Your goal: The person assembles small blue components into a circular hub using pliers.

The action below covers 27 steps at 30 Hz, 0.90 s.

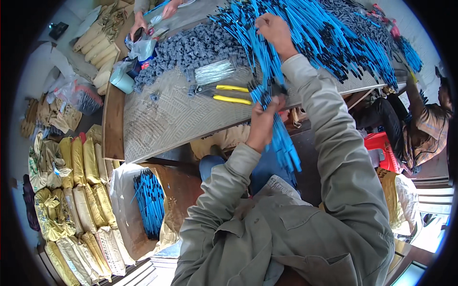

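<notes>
My left hand [266,125] is closed around a bundle of thin blue sticks with black ends [285,148] at the table's front edge. The bundle hangs down over my lap. My right hand [277,34] is above the large pile of the same blue sticks [315,33], its fingers curled together; what is in them, if anything, is hidden. More blue sticks lie between the two hands. Pliers with yellow handles [232,87] rest on the table just left of my left hand, beside a bunch of pale wire pieces [214,72].
Small grey parts [191,50] are heaped on the patterned tabletop [167,114]. A pale green cup [122,78] stands at its left edge. An open sack [149,205] holds blue sticks. Full sacks [86,190] are stacked left. Another person's hand [138,25] works opposite; someone sits right.
</notes>
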Available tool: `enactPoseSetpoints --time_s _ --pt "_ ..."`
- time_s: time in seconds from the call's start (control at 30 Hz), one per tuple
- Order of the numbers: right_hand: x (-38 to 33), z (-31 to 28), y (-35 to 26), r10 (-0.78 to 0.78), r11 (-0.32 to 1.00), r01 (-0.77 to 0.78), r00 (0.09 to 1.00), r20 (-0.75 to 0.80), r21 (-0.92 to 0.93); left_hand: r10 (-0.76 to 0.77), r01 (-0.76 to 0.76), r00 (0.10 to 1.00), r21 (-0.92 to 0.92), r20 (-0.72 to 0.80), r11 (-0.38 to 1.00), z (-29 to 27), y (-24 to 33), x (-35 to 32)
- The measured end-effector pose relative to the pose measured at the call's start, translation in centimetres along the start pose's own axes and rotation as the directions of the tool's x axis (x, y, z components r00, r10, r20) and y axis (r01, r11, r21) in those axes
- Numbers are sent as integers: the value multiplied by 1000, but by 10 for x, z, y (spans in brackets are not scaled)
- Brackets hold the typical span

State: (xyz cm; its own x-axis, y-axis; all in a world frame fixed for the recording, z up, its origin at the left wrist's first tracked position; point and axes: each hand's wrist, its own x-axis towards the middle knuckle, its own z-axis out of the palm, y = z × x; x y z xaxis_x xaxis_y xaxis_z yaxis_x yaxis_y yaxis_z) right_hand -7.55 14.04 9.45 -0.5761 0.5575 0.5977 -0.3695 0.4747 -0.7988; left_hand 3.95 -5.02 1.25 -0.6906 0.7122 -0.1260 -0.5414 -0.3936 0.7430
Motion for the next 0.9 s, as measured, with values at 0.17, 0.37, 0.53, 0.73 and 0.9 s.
enactPoseSetpoints --time_s 0.17,0.37,0.53,0.73,0.9 --pt "-41 -27 -72 3 988 3 999 -41 154 -7 1 999 -134 -48 991 -18 9 22" --pt "-115 -80 -58 129 992 -128 978 167 -17 20 -22 1000 -174 -13 985 -6 4 25" --pt "-156 -89 -73 92 990 -83 993 -70 117 62 -63 998 -192 -8 979 -11 4 25" --pt "-174 -74 -33 45 900 62 972 232 -432 59 -67 997 -221 -42 973 -14 -3 27" --pt "-162 -76 -26 -65 652 218 970 233 -726 92 -97 995 -265 -32 959 -16 -6 27"
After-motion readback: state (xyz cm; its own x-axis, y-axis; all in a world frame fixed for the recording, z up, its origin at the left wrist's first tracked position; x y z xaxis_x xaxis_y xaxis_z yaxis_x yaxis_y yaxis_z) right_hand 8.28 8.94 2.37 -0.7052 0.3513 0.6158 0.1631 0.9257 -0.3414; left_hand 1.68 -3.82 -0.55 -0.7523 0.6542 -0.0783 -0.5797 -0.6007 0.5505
